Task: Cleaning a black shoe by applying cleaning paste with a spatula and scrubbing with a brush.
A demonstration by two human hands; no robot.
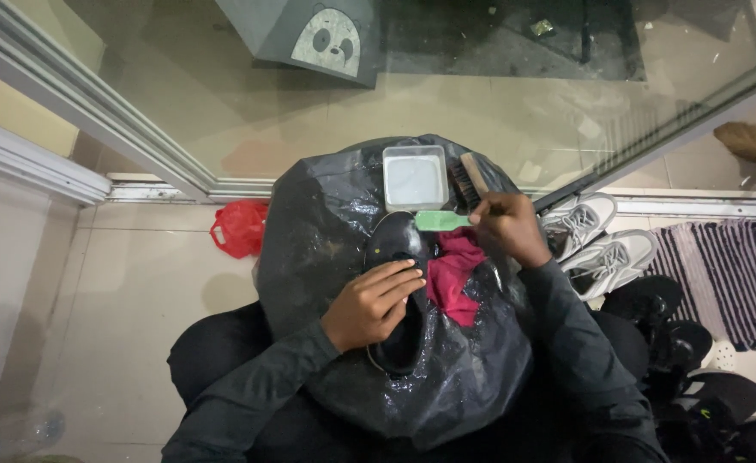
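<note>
A black plastic bag [344, 214] lies spread over the person's lap, wet and shiny, and nearly everything in hand rests on it. In the middle of the bag sits a black shoe [395, 257], its toe pointing away from the person.

The left hand [374, 302] lies across the shoe, fingers pressed together and curled over its upper, holding it down. The right hand [508, 225] is at the far right of the bag, fingers closed around the handle of a small green brush [441, 220]. The head of the brush is at the toe of the shoe; I cannot tell whether the bristles touch it.

Between the two hands, just beside the shoe, a crumpled dark red cloth [452, 273] lies on the bag.

At the far edge of the bag stands a square white tub [415, 177]. It has no lid, and its inside looks pale and cloudy, perhaps a liquid, though that is hard to tell. Just to the right of the tub lies a wooden brush [471, 178] with dark bristles.

Off the bag, a red plastic bag [241, 227] sits on the tiled floor to the left. To the right, a pair of white trainers [597, 240] lies next to a striped mat [738, 270], with several dark shoes [695, 377] piled nearer the person.
</note>
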